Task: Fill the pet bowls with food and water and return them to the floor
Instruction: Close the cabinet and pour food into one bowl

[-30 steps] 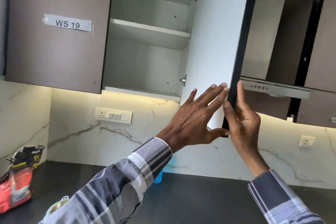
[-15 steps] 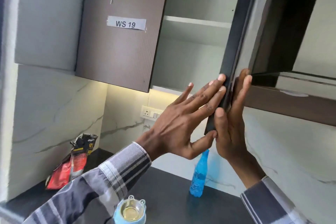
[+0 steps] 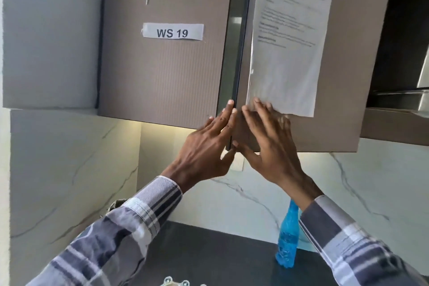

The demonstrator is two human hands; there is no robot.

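with the cabinet door (image 3: 301, 76) nearly shut, both hands, left hand (image 3: 204, 153) and right hand (image 3: 271, 146), are pressing spread fingers flat beside its edge, holding nothing, apparently closing it, while the blue water bottle (image 3: 286, 241) is standing on the tabletop (image 3: 209, 251) below.

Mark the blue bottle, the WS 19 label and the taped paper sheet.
blue bottle (image 3: 286, 242), head view, on its body.
WS 19 label (image 3: 173, 32), head view, on the printed text.
paper sheet (image 3: 287, 53), head view, mid-page.

The printed sheet (image 3: 287, 37) is being blurred beyond reading; a pale object (image 3: 176, 283), perhaps a bowl, is being cropped at the bottom edge; the blue bottle (image 3: 286, 241) neck is being hidden by a sleeve (image 3: 343, 239).
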